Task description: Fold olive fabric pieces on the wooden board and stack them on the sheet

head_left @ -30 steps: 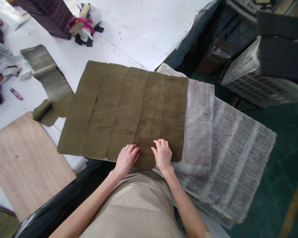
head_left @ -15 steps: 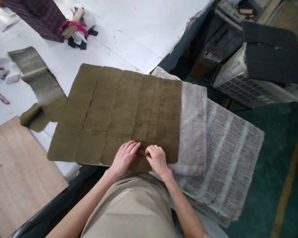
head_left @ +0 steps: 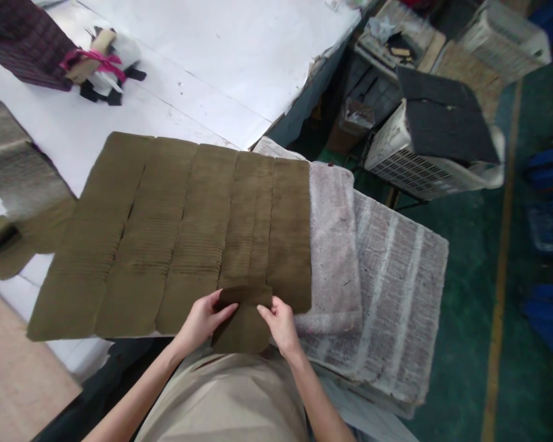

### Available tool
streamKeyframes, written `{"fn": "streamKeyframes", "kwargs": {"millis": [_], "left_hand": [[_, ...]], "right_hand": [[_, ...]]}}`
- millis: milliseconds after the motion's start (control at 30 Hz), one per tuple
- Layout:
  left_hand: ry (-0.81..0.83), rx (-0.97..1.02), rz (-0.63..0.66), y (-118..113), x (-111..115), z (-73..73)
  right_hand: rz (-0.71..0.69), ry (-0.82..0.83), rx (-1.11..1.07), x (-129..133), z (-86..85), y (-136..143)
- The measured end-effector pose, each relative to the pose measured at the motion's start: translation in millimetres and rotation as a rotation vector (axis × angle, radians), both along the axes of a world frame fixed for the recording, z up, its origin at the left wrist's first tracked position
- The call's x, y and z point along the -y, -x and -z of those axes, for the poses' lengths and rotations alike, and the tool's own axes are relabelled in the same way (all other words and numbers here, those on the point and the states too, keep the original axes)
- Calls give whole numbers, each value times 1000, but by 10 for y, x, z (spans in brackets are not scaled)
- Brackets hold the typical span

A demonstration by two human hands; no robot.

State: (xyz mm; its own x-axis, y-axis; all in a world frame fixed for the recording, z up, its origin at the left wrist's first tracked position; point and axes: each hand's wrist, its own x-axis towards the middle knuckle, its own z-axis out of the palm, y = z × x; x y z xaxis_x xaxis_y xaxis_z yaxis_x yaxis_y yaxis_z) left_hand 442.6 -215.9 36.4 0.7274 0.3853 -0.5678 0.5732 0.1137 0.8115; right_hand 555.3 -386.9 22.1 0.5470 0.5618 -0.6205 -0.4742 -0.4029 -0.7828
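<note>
Rows of overlapping olive-brown fabric pieces (head_left: 166,209) lie spread over the board at the table's near edge. At the front of these rows, one olive fabric piece (head_left: 244,325) is lifted, its lower part hanging towards my apron. My left hand (head_left: 207,319) pinches its left upper edge between thumb and fingers. At the right upper edge, my right hand (head_left: 279,319) grips the same piece. Beneath the rows, a grey felt-like sheet (head_left: 334,245) shows on the right.
Striped grey boards (head_left: 396,288) stick out to the right. A white crate (head_left: 410,159) with a black panel stands beyond them. On the white table (head_left: 203,55) lie a tied bundle of scraps (head_left: 101,67) and grey-olive cloth strips (head_left: 23,166). A plywood board (head_left: 18,368) is at lower left.
Both hands now hold up the front piece by its upper edge, where before they were bent over a fold in it. The view has swung right, so the table things appear further left.
</note>
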Motion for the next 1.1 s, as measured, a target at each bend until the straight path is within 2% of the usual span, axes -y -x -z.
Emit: {"fn": "streamKeyframes", "kwargs": {"millis": [133,200,367,500,567,767,1100], "left_hand": [[102,2,-19,-261,170,72],[83,-20,8,-404,253,100],[-127,-81,108,-657,365,153],[-356,-111,213,-755,376,146],[-420,-130,248,-789,385,132],[-398,-171,279,-839,424,133],[-429,-218,300,-893,430,158]], "right_hand": [[39,92,169,162,-84,-209],[53,132,262,239,-113,-356],[31,306,518,383,-88,-642],[-27,500,689,418,-66,-722],[-73,593,755,417,-78,-732],[-143,725,813,421,-115,-737],[-179,784,786,420,-115,-768]]}}
